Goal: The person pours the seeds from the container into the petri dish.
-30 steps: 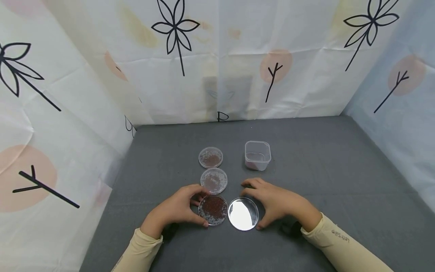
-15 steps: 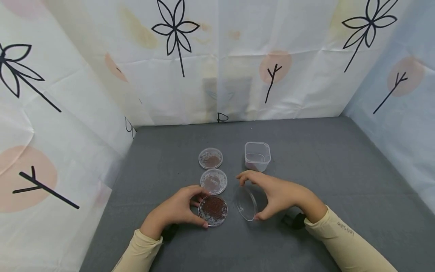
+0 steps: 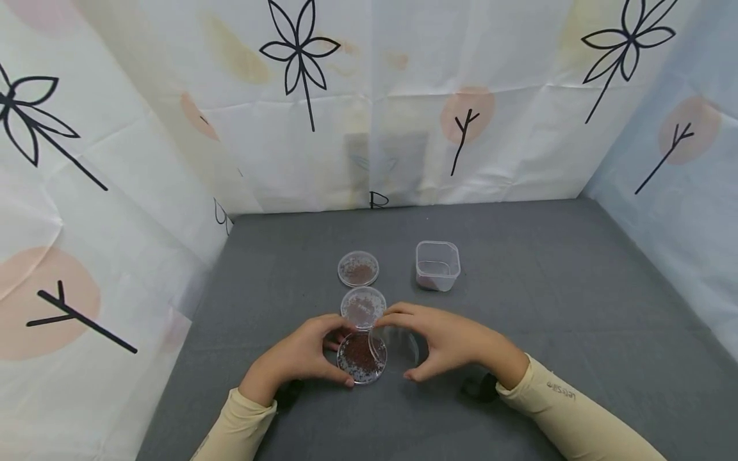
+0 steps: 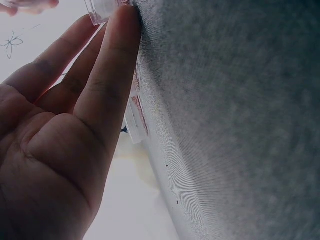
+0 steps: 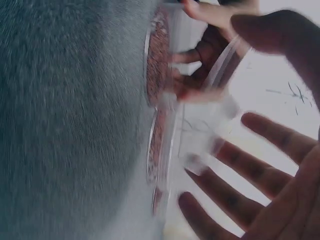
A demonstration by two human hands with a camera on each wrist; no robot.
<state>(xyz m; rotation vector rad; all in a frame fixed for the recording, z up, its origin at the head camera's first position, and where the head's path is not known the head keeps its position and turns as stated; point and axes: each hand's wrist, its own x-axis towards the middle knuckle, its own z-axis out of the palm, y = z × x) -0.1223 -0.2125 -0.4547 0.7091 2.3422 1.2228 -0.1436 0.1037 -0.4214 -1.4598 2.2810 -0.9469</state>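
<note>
In the head view my left hand [image 3: 308,351] grips the edge of the nearest petri dish [image 3: 357,366], thumb in front and fingers behind. Brown-red granules and whitish bits lie in this dish, which rests on the table. My right hand [image 3: 458,336] holds a clear petri dish lid [image 3: 402,351] by its rim, tilted and raised at the right of that dish. From the head, the lid's left edge overlaps the dish. The right wrist view shows the lid [image 5: 222,67] slanted above the granule-filled dish [image 5: 159,62]; part of it is blurred.
Two more petri dishes, a middle one [image 3: 362,308] and a far one [image 3: 358,269], stand in a line behind the nearest dish, both with granules. A clear square plastic tub [image 3: 437,274] stands at the back right on the grey table [image 3: 553,288]. Patterned cloth [image 3: 507,153] walls the table.
My right hand has lifted the lid off the table, tilted it and carried it left to the nearest dish. My left hand has stayed on that dish.
</note>
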